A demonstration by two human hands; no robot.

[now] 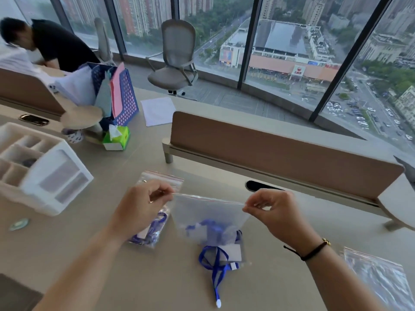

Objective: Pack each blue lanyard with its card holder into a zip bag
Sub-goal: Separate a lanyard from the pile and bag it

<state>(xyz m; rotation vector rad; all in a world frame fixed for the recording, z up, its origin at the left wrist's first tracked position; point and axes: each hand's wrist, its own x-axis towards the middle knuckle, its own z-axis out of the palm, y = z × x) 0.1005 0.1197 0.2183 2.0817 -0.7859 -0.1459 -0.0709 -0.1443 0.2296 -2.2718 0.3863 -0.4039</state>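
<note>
I hold a clear zip bag (208, 212) up over the desk by its top corners. My left hand (143, 205) pinches the left corner and my right hand (276, 212) pinches the right one. A blue lanyard shows through the bag's lower part. Below it on the desk lies another blue lanyard (215, 265) with its card holder (232, 252). A second zip bag (155, 232) with a blue lanyard inside lies behind my left hand. Spare zip bags (379, 279) lie at the right.
A white desk organiser (45, 171) stands at the left, with a green tissue box (118, 136) and a blue perforated file rack (125, 97) behind it. A brown desk divider (280, 149) runs across the far side. A person bends over the neighbouring desk at the far left.
</note>
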